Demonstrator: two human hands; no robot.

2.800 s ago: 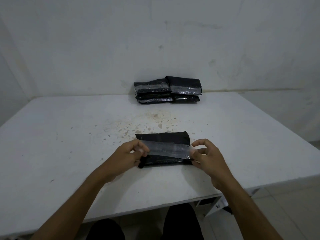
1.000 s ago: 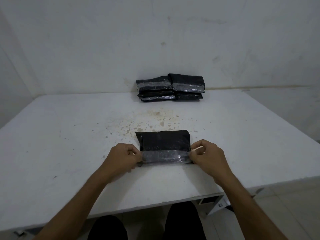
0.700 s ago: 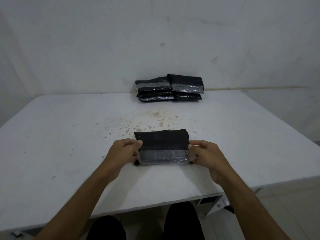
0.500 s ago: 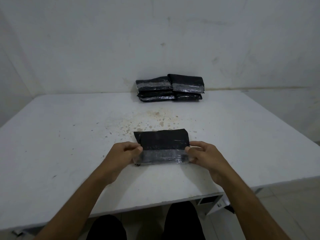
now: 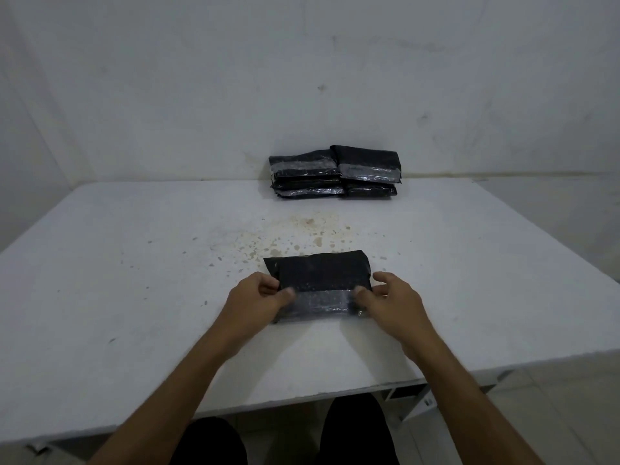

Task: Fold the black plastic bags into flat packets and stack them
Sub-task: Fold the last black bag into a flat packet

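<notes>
A folded black plastic packet (image 5: 320,275) lies flat on the white table (image 5: 134,280) in front of me, with a clear tape band across its near half. My left hand (image 5: 258,298) grips the packet's left end, thumb on top of the tape. My right hand (image 5: 391,302) holds the right end, thumb pressed on the tape and fingers curled past the edge. At the back of the table, two stacks of finished packets stand side by side against the wall: the left stack (image 5: 303,174) and the right stack (image 5: 369,171).
Brown stains (image 5: 302,236) speckle the table's middle between the packet and the stacks. The table's near edge runs just above my knees (image 5: 285,437). A white wall closes off the back and the left side.
The loose tape strip held above the packet has been laid down across its near half. Both thumbs have since slid inward on the tape from the packet's ends.
</notes>
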